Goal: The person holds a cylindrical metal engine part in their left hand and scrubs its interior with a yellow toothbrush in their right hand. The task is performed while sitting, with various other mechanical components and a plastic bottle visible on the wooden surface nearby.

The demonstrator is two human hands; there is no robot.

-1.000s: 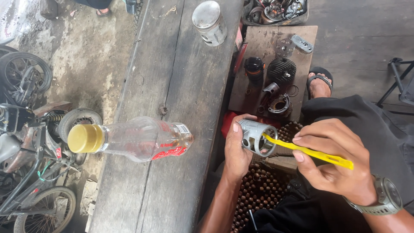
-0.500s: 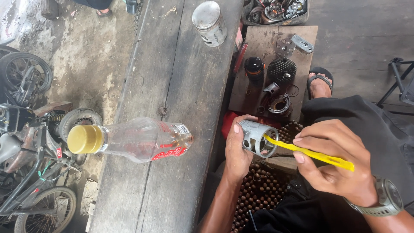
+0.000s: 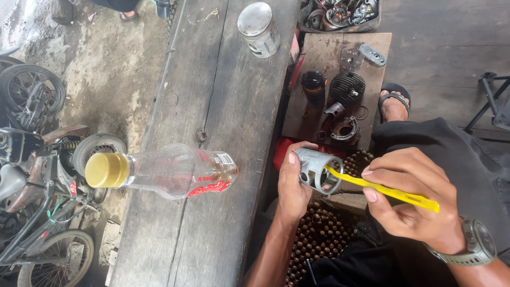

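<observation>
Piston (image 3: 317, 169) is being clamped open-end-up in left hand (image 3: 291, 186); yellow brush (image 3: 382, 190) is being pinched by right hand (image 3: 411, 199), tip inside for reach.

Grey wristwatch (image 3: 478, 242), black clothing (image 3: 451, 154), dark sandal (image 3: 394, 98), bare forearms

single head view, steeply down, close over wooden bench (image 3: 212, 106)
</observation>
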